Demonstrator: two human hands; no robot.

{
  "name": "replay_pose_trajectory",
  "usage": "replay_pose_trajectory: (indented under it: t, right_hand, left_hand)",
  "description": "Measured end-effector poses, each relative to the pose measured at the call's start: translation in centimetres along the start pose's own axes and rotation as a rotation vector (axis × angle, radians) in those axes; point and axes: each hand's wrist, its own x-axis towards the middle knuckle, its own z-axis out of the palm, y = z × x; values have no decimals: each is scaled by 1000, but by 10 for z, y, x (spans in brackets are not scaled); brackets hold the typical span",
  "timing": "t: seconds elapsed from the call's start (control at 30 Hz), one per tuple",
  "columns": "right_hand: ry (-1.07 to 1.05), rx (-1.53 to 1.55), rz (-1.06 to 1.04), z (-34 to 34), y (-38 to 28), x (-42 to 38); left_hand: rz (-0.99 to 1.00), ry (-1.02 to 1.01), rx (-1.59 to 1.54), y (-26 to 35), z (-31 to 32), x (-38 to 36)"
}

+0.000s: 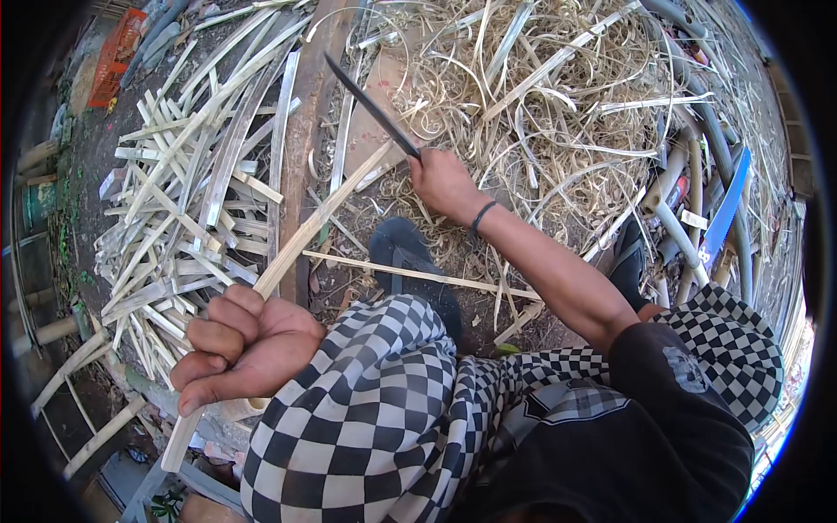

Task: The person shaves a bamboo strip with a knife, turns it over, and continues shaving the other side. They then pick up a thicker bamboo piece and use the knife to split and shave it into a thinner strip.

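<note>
My left hand point(248, 344) is wrapped round a long, pale bamboo strip point(318, 218), palm up, beside my left knee. The strip slants up and away to the right, and its short lower end sticks out below the hand. My right hand point(446, 185) grips a long knife, its handle hidden in my fist. The dark blade point(373, 106) points up and to the left, and its base overlaps the strip's far end in this view. A thinner bamboo strip point(427, 277) lies across the ground and over my left sandal point(410, 253).
Many split bamboo strips point(187, 196) are piled at the left, beside a wooden plank point(301, 139). Curly shavings point(532, 113) cover the ground ahead. A blue saw blade point(725, 209) and bamboo poles point(676, 170) lie at the right. An orange crate point(116, 57) stands far left.
</note>
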Motion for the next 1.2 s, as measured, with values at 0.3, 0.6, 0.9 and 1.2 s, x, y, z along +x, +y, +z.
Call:
replay_pose_trajectory:
  t: [0.3, 0.6, 0.9, 1.2]
  right_hand:
    - [-73, -196, 104, -14, 18, -11]
    - [-189, -145, -240, -70, -62, -44]
    - [-186, -177, -236, -57, -53, -42]
    - [-179, -193, -157, -50, -43, -28]
  left_hand:
    - [-39, -118, -276, 0, -11, 3]
    - [46, -766, -697, -14, -11, 17]
    - [73, -685, -634, -18, -23, 11]
    - [99, -633, -612, -18, -26, 11]
